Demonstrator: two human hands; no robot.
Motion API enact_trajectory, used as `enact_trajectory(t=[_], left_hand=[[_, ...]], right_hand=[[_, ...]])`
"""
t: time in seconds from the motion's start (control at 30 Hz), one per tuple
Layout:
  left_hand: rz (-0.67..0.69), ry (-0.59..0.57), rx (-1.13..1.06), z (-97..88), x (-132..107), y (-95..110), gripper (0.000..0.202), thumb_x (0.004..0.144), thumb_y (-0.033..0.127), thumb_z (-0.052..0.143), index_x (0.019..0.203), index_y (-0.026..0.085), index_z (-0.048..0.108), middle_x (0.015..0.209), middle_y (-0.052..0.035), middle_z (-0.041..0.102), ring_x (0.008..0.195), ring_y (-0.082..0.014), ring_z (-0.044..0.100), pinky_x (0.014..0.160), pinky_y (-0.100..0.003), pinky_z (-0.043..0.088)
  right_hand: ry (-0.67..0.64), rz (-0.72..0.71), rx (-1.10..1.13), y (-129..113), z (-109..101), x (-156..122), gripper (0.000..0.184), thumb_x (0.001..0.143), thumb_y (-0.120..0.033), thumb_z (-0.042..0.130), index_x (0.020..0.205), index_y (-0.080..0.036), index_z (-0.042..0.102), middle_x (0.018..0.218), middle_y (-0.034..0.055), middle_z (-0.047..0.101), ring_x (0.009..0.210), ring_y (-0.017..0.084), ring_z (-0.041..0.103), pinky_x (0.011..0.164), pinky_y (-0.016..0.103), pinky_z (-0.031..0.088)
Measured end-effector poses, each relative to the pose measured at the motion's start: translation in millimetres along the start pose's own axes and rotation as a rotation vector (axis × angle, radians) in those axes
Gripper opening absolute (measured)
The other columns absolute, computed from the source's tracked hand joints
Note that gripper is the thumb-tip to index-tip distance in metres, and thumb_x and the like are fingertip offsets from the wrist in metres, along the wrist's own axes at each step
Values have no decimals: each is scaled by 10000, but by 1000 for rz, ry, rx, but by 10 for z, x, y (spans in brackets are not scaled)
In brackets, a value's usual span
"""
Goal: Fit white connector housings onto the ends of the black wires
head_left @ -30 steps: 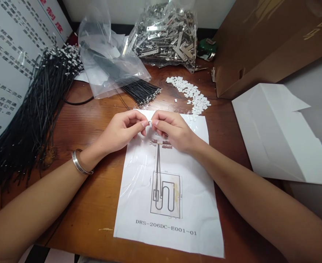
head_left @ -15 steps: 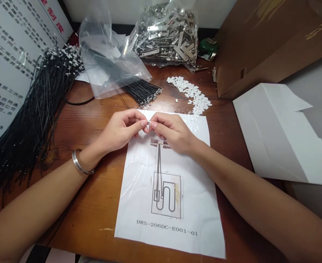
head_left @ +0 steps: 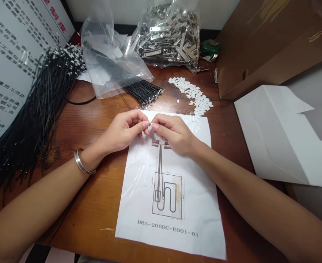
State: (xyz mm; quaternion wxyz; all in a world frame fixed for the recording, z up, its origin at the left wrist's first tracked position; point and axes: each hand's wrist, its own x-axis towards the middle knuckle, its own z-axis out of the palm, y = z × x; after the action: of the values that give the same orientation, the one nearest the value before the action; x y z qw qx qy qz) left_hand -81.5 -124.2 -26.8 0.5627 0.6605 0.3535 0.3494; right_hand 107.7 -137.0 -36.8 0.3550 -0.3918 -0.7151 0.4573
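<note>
Pinching a tiny white part (head_left: 150, 125) between thumb and forefinger tips, the left hand (head_left: 122, 131) and the right hand (head_left: 174, 134) are meeting just above the top edge of the drawing sheet (head_left: 174, 204). Both hands are closing tightly on that part from either side, the wrists resting on the tabletop (head_left: 95, 204), which seems to be steadying such fine work. What exactly the part is cannot be told; it is too small.

The sheet is lying straight ahead of the person, probably as a reference, with one diagram and one code line on it. A loose heap of white pieces (head_left: 193, 95) is sitting just beyond the right hand, within easy reach; they are too many to count. Two lots of black wires are showing: a big bundle (head_left: 37, 113) at the left and a smaller one (head_left: 143, 91) coming out of a clear bag (head_left: 108, 62). A second bag of metal strips (head_left: 169, 36) is standing at the back. One brown box (head_left: 270, 40) and one white box (head_left: 281, 135) are lying at the right. One bangle (head_left: 83, 166) is circling the left wrist.
</note>
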Motion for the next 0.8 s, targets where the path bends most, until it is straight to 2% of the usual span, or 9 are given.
enact_trajectory(t=[0.6, 0.8], left_hand=[[24, 6, 102, 4, 0, -11, 171, 894, 273, 620, 785, 144, 594, 681, -17, 619, 614, -107, 551, 593, -228, 442], [58, 51, 35, 32, 3, -12, 219, 887, 332, 654, 791, 147, 589, 694, -10, 622, 606, -96, 572, 592, -216, 470]], right_hand=[[-21, 3, -51, -6, 8, 0, 254, 919, -286, 467, 699, -179, 535, 566, -43, 431, 565, 106, 371, 568, 275, 281], [20, -18, 25, -10, 21, -1, 242, 939, -292, 472, 741, -176, 549, 595, -46, 444, 552, 95, 376, 551, 266, 288]])
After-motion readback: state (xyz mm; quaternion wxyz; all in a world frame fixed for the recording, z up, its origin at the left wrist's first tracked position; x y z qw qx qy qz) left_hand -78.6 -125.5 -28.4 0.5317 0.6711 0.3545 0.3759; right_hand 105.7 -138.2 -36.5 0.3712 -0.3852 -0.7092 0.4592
